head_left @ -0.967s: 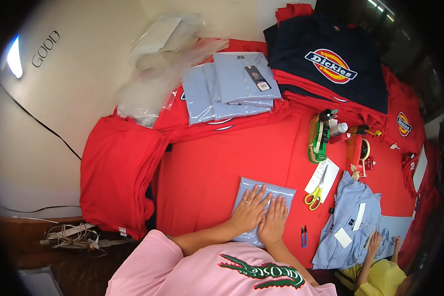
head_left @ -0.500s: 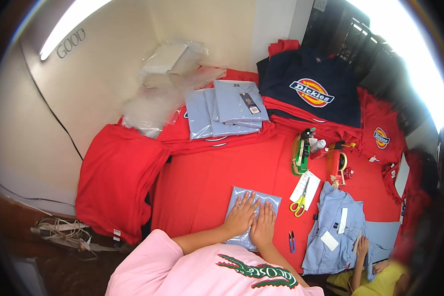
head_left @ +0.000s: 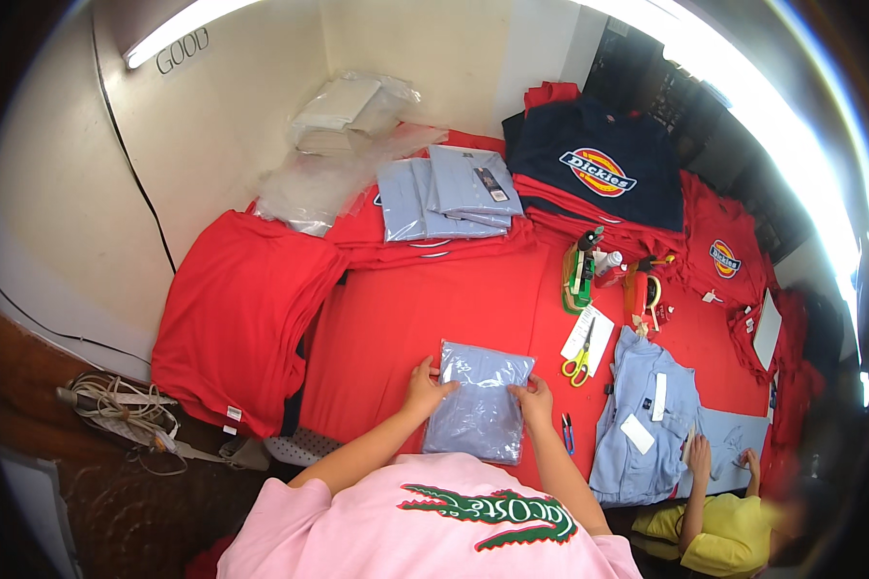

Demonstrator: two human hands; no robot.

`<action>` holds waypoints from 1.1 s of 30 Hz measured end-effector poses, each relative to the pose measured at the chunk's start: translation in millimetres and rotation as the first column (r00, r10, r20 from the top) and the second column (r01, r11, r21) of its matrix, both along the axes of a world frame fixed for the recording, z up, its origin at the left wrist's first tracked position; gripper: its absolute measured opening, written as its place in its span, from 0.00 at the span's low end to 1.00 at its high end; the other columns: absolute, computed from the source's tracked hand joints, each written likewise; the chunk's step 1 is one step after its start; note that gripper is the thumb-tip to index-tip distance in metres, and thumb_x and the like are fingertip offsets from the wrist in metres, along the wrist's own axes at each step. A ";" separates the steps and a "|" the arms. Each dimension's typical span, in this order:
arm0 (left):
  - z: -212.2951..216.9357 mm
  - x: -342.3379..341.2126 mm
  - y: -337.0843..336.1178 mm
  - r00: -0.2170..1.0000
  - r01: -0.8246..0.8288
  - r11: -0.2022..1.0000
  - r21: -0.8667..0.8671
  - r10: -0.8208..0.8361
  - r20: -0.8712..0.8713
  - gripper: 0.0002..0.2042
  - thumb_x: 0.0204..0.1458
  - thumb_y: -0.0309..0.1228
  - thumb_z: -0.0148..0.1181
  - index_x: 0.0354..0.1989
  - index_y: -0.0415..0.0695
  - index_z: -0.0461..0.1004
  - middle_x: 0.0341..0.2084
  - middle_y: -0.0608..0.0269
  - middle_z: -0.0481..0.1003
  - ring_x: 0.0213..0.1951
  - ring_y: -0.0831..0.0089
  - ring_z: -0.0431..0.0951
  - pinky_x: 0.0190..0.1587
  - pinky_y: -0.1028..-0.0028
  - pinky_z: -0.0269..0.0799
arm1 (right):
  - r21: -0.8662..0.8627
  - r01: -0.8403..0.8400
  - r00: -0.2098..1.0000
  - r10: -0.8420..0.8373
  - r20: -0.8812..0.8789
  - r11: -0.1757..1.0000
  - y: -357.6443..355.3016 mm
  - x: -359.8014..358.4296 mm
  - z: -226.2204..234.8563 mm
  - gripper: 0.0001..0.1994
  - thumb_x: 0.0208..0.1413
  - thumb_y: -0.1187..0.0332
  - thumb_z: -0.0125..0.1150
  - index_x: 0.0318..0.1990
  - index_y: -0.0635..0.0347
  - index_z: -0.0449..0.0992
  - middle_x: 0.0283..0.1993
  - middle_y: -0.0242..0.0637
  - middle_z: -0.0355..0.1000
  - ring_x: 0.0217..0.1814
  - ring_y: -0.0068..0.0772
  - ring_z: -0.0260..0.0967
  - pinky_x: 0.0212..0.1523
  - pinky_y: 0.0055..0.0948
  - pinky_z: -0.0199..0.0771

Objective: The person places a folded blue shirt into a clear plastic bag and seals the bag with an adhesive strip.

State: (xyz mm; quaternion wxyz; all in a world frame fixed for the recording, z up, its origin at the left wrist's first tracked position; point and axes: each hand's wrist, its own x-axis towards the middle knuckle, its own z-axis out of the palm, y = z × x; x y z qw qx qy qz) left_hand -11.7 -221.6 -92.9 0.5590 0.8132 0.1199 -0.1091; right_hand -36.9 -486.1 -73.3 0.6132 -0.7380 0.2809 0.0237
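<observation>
A folded light-blue shirt in a clear plastic bag [head_left: 478, 405] lies in front of me on the red cloth. My left hand [head_left: 429, 388] grips its left edge, thumb on top and fingers partly hidden at the side. On the opposite edge my right hand [head_left: 534, 399] holds the bag in the same way. To the right of that hand lie small blue-handled thread snips [head_left: 568, 434] and yellow-handled scissors [head_left: 577, 363], the scissors on a white paper [head_left: 601, 340].
Bagged blue shirts [head_left: 454, 196] lie on red garments at the back. Red shirts are stacked left [head_left: 237, 323], navy ones [head_left: 599, 164] back right. Tape dispensers [head_left: 579, 275] stand nearby. At right, a co-worker's hands [head_left: 700, 458] touch a blue shirt [head_left: 647, 425].
My hands were pressed flat on top of the bagged shirt; they have spread apart to grip its two side edges. The co-worker's hands have shifted a little.
</observation>
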 end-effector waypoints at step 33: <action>183.7 244.3 111.8 0.967 0.231 0.572 -0.787 -0.049 0.249 0.31 0.58 0.19 0.66 0.72 0.40 0.66 0.62 0.55 0.78 0.62 0.62 0.81 0.67 0.59 0.77 | -0.103 -0.991 -0.080 0.232 0.970 0.087 118.1 49.4 386.7 0.24 0.67 0.60 0.73 0.67 0.56 0.79 0.59 0.74 0.75 0.52 0.65 0.83 0.45 0.49 0.85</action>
